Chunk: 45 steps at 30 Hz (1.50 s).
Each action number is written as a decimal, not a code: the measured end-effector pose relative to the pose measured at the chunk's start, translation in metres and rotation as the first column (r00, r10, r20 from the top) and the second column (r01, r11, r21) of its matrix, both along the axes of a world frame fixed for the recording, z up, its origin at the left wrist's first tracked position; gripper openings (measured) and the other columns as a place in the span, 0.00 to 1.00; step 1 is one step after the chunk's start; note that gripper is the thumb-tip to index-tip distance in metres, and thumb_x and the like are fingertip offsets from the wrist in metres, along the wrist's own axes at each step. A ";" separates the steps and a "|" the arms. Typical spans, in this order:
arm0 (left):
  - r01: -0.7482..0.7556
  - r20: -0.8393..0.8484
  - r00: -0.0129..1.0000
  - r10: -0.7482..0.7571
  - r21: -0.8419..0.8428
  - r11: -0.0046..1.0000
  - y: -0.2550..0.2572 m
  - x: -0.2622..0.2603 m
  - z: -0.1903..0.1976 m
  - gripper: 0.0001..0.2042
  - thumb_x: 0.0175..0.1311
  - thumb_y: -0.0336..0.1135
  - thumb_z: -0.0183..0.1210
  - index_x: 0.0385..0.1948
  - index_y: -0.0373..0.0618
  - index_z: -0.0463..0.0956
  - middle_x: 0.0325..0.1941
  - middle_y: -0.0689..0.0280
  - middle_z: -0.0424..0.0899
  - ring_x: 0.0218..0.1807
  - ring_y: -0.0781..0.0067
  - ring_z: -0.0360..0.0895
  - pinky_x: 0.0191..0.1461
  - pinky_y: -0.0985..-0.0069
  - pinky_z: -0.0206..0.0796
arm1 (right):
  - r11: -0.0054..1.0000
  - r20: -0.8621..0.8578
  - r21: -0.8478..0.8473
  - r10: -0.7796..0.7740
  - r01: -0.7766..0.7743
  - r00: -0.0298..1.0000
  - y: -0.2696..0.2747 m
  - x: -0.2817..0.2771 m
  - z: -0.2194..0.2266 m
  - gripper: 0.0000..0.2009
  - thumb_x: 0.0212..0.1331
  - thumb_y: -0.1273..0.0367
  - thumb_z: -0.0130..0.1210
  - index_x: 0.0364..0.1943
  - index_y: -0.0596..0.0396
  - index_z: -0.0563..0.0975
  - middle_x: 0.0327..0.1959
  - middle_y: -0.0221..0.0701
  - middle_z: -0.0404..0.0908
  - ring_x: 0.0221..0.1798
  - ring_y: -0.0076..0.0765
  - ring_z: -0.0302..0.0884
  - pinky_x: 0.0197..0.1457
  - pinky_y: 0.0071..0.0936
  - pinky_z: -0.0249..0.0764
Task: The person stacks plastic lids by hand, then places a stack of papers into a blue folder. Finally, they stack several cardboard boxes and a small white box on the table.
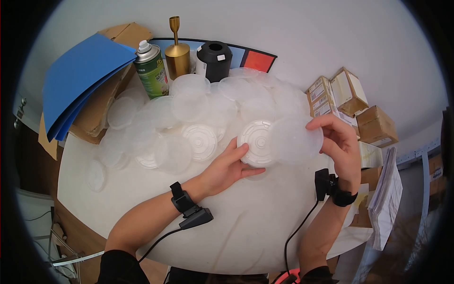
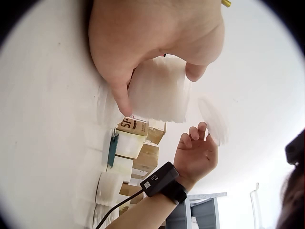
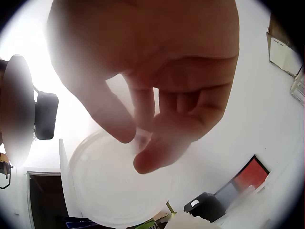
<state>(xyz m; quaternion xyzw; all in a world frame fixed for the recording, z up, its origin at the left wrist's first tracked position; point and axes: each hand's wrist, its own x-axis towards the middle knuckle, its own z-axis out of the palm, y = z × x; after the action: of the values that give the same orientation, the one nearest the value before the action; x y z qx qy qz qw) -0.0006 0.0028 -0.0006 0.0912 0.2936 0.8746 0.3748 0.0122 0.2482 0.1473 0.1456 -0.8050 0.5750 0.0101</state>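
While the right hand (image 1: 340, 146) pinches a translucent lid (image 1: 294, 142), the left hand (image 1: 227, 168): thumb and fingers curl round the sides of a stack of lids (image 1: 255, 137), its ringed top facing up.
Right-hand pinch: thumb and fingertips close on the rim of the one lid.
Translucent lid: at the right hand's fingertips, overlapping the stack in the head view; the left wrist view shows the two apart.
Stack base: whether it touches the tabletop (image 1: 198, 236) cannot be told.
Loose lids (image 1: 191, 106): spread in an overlapping heap beyond the left hand and out to its left.
Ringed lid (image 1: 199, 142): just beyond the left hand, face up among the others.
Outlying lid (image 1: 96, 175): well to the left of the left hand, near the tabletop's edge.
Green spray can (image 1: 152, 75), gold metal piece (image 1: 178, 59) and black cylinder (image 1: 214, 61): upright beyond the heap, farther from both hands.
Blue sheets (image 1: 85, 83): far left of the left hand, over cardboard (image 1: 101, 113).
Cardboard boxes (image 1: 376, 125): to the right of the right hand and farther off.
Wrist straps: black, one on each forearm behind the hands, each with a camera and cable.
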 end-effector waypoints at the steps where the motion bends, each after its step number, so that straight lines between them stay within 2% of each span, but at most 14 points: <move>1: -0.002 0.000 1.000 0.002 0.009 1.000 0.000 -0.001 -0.002 0.32 0.82 0.51 0.45 0.81 0.53 0.45 0.83 0.62 0.57 0.81 0.58 0.59 0.81 0.49 0.56 | 0.999 -0.010 0.031 0.033 -0.033 0.999 0.001 -0.001 0.002 0.08 0.63 0.77 0.58 0.45 0.58 0.81 0.34 0.23 0.80 0.33 0.16 0.72 0.38 0.17 0.65; 3: -0.008 -0.010 1.000 0.008 0.009 1.000 0.000 0.000 -0.004 0.32 0.83 0.52 0.42 0.81 0.52 0.44 0.83 0.62 0.56 0.82 0.58 0.58 0.81 0.49 0.56 | 0.991 -0.022 0.095 0.102 -0.100 0.995 0.003 -0.002 0.007 0.07 0.63 0.76 0.59 0.44 0.59 0.80 0.34 0.24 0.80 0.33 0.17 0.71 0.38 0.18 0.66; 6: -0.018 -0.043 0.999 0.017 -0.021 1.000 0.001 0.001 0.000 0.32 0.83 0.53 0.39 0.81 0.51 0.45 0.83 0.62 0.56 0.82 0.58 0.58 0.82 0.50 0.55 | 0.991 -0.018 0.136 -0.006 0.009 1.000 -0.001 -0.002 -0.004 0.06 0.62 0.76 0.60 0.42 0.59 0.79 0.34 0.23 0.80 0.32 0.18 0.71 0.37 0.19 0.65; 12: -0.013 -0.059 0.998 0.012 -0.005 1.000 0.001 0.002 -0.004 0.32 0.83 0.53 0.40 0.81 0.53 0.42 0.84 0.63 0.54 0.82 0.60 0.57 0.82 0.53 0.55 | 0.953 -0.028 0.303 0.026 -0.016 0.999 -0.018 -0.007 -0.010 0.13 0.62 0.75 0.62 0.50 0.56 0.76 0.31 0.28 0.79 0.30 0.24 0.73 0.35 0.24 0.68; 14: 0.006 -0.062 0.998 -0.005 0.019 1.000 -0.001 0.001 -0.007 0.33 0.83 0.52 0.41 0.82 0.56 0.38 0.84 0.64 0.52 0.81 0.61 0.58 0.80 0.54 0.56 | 0.929 -0.103 0.371 0.064 -0.022 0.993 -0.023 -0.007 -0.013 0.14 0.62 0.74 0.63 0.51 0.56 0.76 0.32 0.33 0.80 0.30 0.32 0.76 0.36 0.28 0.71; 18: -0.004 -0.082 0.997 0.005 0.014 1.000 0.000 0.002 -0.007 0.33 0.83 0.53 0.41 0.82 0.56 0.39 0.84 0.64 0.51 0.81 0.62 0.57 0.80 0.54 0.55 | 0.869 -0.142 0.495 0.090 -0.008 0.986 -0.032 -0.008 -0.015 0.15 0.60 0.74 0.63 0.51 0.58 0.76 0.36 0.42 0.83 0.35 0.51 0.81 0.39 0.39 0.75; 21: -0.004 -0.066 0.998 0.006 0.032 0.999 0.000 0.001 -0.010 0.31 0.83 0.53 0.38 0.81 0.54 0.42 0.83 0.64 0.54 0.81 0.62 0.58 0.81 0.55 0.56 | 0.851 -0.228 0.525 0.103 0.033 0.968 -0.036 -0.009 -0.019 0.15 0.60 0.75 0.62 0.50 0.58 0.76 0.40 0.44 0.85 0.40 0.58 0.82 0.43 0.43 0.76; 23: -0.026 -0.047 0.999 0.027 0.017 1.000 0.001 0.003 -0.006 0.30 0.84 0.52 0.35 0.81 0.49 0.48 0.82 0.62 0.58 0.81 0.61 0.59 0.81 0.56 0.56 | 0.842 -0.278 0.535 0.107 0.061 0.955 -0.037 -0.008 -0.019 0.14 0.60 0.75 0.61 0.50 0.58 0.76 0.41 0.46 0.85 0.42 0.59 0.82 0.45 0.44 0.77; 26: -0.029 -0.050 0.998 0.028 -0.021 0.999 0.002 0.004 -0.005 0.30 0.84 0.52 0.34 0.80 0.48 0.47 0.82 0.61 0.58 0.81 0.61 0.59 0.81 0.56 0.56 | 0.849 -0.308 0.524 0.113 0.069 0.945 -0.037 -0.008 -0.016 0.14 0.60 0.76 0.60 0.50 0.59 0.78 0.41 0.47 0.85 0.44 0.59 0.83 0.47 0.44 0.78; 29: 0.018 -0.098 0.995 -0.017 0.008 1.000 0.001 0.001 -0.013 0.33 0.83 0.54 0.40 0.82 0.57 0.39 0.85 0.64 0.50 0.82 0.60 0.55 0.81 0.53 0.56 | 0.894 -0.263 0.447 0.100 0.029 0.959 -0.036 -0.008 -0.015 0.13 0.60 0.77 0.59 0.49 0.60 0.79 0.42 0.48 0.85 0.45 0.59 0.83 0.49 0.43 0.78; 36: 0.032 -0.095 0.995 -0.031 0.010 0.999 0.000 0.001 -0.012 0.33 0.83 0.51 0.41 0.82 0.58 0.38 0.84 0.64 0.50 0.83 0.59 0.55 0.81 0.52 0.56 | 0.893 -0.316 0.446 0.091 0.063 0.944 -0.035 -0.013 -0.021 0.13 0.60 0.77 0.58 0.50 0.61 0.80 0.44 0.46 0.86 0.45 0.57 0.83 0.48 0.41 0.79; 39: 0.030 -0.089 0.996 -0.027 0.029 0.999 -0.002 0.000 -0.013 0.32 0.82 0.50 0.41 0.82 0.58 0.38 0.84 0.64 0.50 0.82 0.59 0.56 0.81 0.51 0.56 | 0.936 -0.240 0.351 0.079 0.011 0.968 -0.035 -0.015 -0.023 0.14 0.60 0.77 0.59 0.50 0.62 0.80 0.43 0.45 0.86 0.43 0.53 0.84 0.47 0.39 0.78; 42: 0.038 -0.078 0.996 -0.035 0.042 0.998 -0.002 0.001 -0.014 0.33 0.82 0.50 0.43 0.82 0.58 0.38 0.84 0.63 0.50 0.82 0.57 0.56 0.81 0.50 0.55 | 0.941 -0.227 0.327 -0.007 0.083 0.974 -0.037 -0.014 -0.023 0.12 0.60 0.76 0.60 0.48 0.61 0.80 0.42 0.43 0.85 0.41 0.50 0.83 0.46 0.37 0.78; 45: 0.037 -0.073 0.997 -0.034 0.043 0.998 -0.001 0.000 -0.009 0.35 0.81 0.49 0.46 0.82 0.58 0.37 0.84 0.63 0.50 0.82 0.56 0.57 0.81 0.49 0.54 | 0.889 -0.337 0.426 -0.017 0.169 0.941 -0.036 -0.016 -0.028 0.11 0.60 0.75 0.62 0.46 0.60 0.80 0.41 0.42 0.84 0.40 0.50 0.82 0.44 0.37 0.77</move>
<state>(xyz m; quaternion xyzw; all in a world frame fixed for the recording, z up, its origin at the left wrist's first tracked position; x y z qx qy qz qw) -0.0001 0.0019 -0.0097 0.1361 0.2856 0.8703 0.3774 -0.0038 0.2122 0.1190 0.1972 -0.9092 0.3403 0.1363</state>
